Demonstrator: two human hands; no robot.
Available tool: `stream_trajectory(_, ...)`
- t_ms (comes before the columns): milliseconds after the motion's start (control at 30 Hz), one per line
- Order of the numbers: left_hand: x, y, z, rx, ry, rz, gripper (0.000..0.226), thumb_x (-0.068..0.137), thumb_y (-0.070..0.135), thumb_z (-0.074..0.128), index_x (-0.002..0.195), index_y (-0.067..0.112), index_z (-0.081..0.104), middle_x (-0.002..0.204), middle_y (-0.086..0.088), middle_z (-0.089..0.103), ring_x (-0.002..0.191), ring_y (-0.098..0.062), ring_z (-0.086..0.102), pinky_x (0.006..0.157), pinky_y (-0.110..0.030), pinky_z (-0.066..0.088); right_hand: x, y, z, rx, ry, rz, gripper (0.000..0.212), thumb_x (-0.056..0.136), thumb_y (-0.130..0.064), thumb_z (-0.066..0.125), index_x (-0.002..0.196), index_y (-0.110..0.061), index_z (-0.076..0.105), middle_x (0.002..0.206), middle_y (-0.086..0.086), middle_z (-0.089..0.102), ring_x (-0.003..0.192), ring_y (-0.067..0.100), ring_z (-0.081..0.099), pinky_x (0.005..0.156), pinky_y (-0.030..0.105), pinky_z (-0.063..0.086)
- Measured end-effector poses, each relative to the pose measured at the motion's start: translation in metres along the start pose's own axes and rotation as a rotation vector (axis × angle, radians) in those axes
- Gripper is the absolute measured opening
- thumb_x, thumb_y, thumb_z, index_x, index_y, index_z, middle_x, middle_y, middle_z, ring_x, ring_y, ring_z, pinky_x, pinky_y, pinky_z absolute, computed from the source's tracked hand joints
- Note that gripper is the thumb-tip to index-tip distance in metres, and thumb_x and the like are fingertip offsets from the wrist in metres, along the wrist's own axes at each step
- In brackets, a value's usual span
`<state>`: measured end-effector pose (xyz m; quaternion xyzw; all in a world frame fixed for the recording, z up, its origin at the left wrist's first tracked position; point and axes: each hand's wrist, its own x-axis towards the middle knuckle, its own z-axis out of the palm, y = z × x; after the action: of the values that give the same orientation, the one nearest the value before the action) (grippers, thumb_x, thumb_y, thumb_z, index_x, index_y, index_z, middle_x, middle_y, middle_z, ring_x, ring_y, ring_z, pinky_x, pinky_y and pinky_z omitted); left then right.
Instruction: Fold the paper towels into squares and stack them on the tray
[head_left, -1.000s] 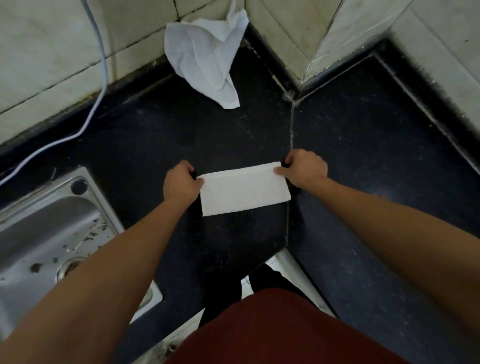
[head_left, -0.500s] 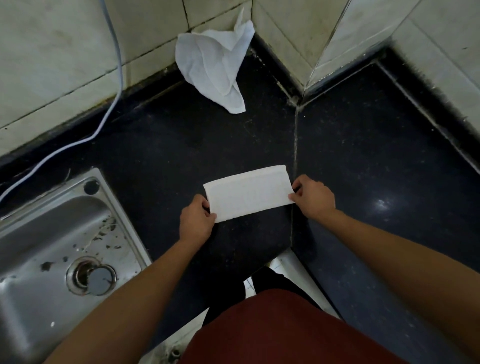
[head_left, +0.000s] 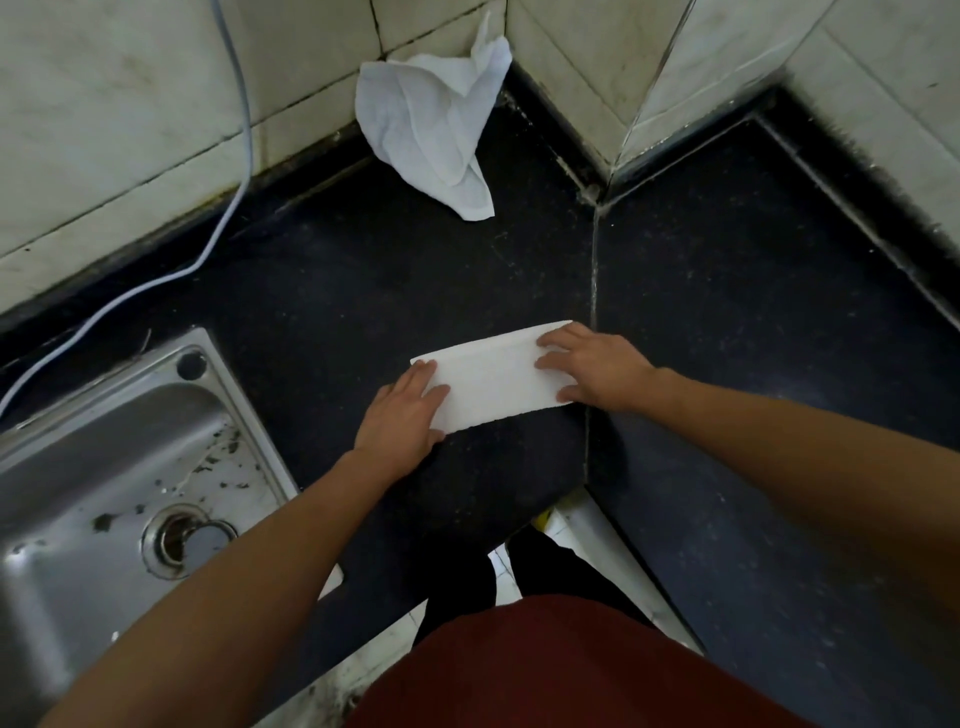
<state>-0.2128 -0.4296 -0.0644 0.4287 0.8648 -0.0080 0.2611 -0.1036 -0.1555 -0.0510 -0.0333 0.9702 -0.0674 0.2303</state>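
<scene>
A folded paper towel (head_left: 493, 382) lies flat at centre frame on the dark desk (head_left: 727, 312). The left hand (head_left: 402, 415) and right hand (head_left: 592, 369) press its ends with flat, open fingers. Thin, soft and easily torn, it is best pinched at corners. No tray shows.
</scene>
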Motion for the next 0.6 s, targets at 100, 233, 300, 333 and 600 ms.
stream_trajectory(100, -0.001, -0.001, 0.002, -0.021, 0.005, -0.002, 0.067, 0.089, 0.032, 0.062, 0.148, 0.022, 0.031, 0.161, -0.003, 0.006, 0.148, -0.020, 0.004, 0.116, -0.040, 0.019, -0.007, 0.010, 0.006, 0.021, 0.011, 0.014, 0.057, 0.089, -0.043, 0.061, 0.142, -0.028, 0.044, 0.155, -0.003, 0.027, 0.139, 0.019, 0.026, 0.103, 0.038, 0.040)
stream_trajectory(233, -0.003, -0.002, 0.002, -0.050, 0.017, -0.013, 0.068, 0.088, 0.032, 0.064, 0.147, 0.024, 0.032, 0.161, -0.002, 0.006, 0.148, -0.019, 0.004, 0.116, -0.038, 0.018, -0.006, 0.009, 0.005, 0.068, -0.004, 0.054, 0.059, 0.085, -0.044, 0.065, 0.139, -0.028, 0.047, 0.152, -0.004, 0.029, 0.136, 0.018, 0.028, 0.100, 0.039, 0.043)
stream_trajectory(300, -0.002, -0.001, 0.001, -0.055, 0.017, -0.017, 0.068, 0.088, 0.031, 0.064, 0.147, 0.024, 0.032, 0.161, -0.001, 0.006, 0.148, -0.018, 0.004, 0.116, -0.038, 0.018, -0.002, 0.006, -0.003, 0.154, 0.053, 0.116, 0.058, 0.084, -0.043, 0.067, 0.137, -0.027, 0.048, 0.148, -0.004, 0.032, 0.133, 0.018, 0.031, 0.096, 0.038, 0.044)
stream_trajectory(333, -0.002, -0.001, 0.001, -0.059, 0.018, -0.018, 0.068, 0.087, 0.031, 0.064, 0.147, 0.024, 0.032, 0.161, -0.001, 0.007, 0.148, -0.018, 0.004, 0.116, -0.038, 0.018, 0.003, 0.005, -0.008, 0.191, 0.102, 0.152, 0.057, 0.085, -0.042, 0.066, 0.137, -0.026, 0.048, 0.146, -0.003, 0.035, 0.131, 0.018, 0.033, 0.094, 0.039, 0.044)
stream_trajectory(600, -0.002, 0.001, 0.001, -0.066, 0.012, -0.031, 0.068, 0.087, 0.030, 0.065, 0.147, 0.025, 0.033, 0.161, -0.001, 0.006, 0.148, -0.018, 0.004, 0.116, -0.038, 0.017, 0.038, 0.006, -0.032, 0.319, -0.136, 0.468, 0.038, 0.081, -0.036, 0.072, 0.114, -0.022, 0.058, 0.106, 0.002, 0.064, 0.097, 0.022, 0.060, 0.080, 0.036, 0.049)
